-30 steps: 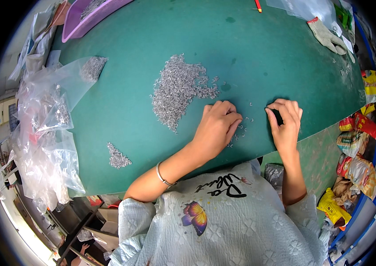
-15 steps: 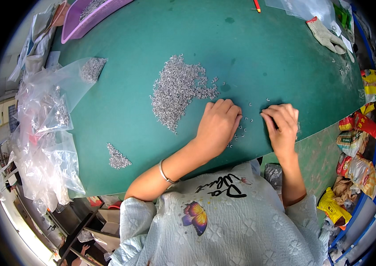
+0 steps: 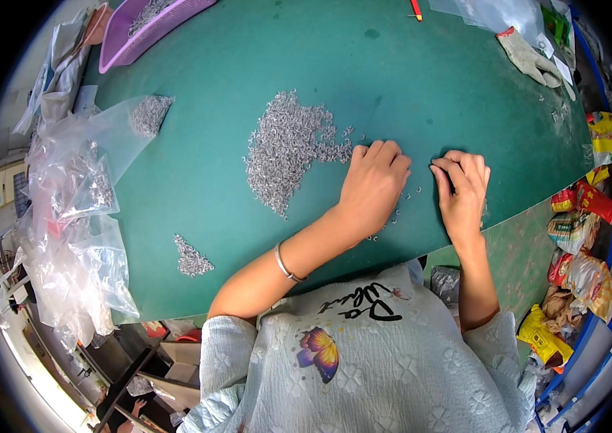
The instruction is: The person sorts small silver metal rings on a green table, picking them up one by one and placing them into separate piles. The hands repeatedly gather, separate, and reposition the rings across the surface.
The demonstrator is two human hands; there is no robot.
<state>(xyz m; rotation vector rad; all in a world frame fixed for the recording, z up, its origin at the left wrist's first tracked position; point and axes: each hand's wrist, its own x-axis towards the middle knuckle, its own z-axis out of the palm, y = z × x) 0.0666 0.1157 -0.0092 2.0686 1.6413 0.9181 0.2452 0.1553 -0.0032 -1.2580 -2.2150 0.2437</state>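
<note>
A large pile of small silver C-shaped metal pieces (image 3: 281, 155) lies on the green tabletop (image 3: 407, 86). Just right of the pile, my left hand (image 3: 377, 179) is closed with fingers curled down at the table; what its fingertips hold, if anything, is hidden. My right hand (image 3: 462, 189) is farther right, thumb and forefinger pinched together; anything between them is too small to name. A few loose metal pieces (image 3: 395, 213) are scattered between and below the hands. At the left, a smaller heap of such pieces (image 3: 192, 257) sits apart.
Clear plastic bags (image 3: 79, 216) with metal pieces cover the table's left edge. A purple basket (image 3: 122, 47) stands at the far left. A work glove (image 3: 530, 58) and a red pen-like stick (image 3: 416, 10) lie at the back. Snack packets (image 3: 544, 338) fill a blue rack on the right.
My left hand has moved right and farther from me, over some of the loose pieces. My right hand has shifted slightly away from me, still pinched.
</note>
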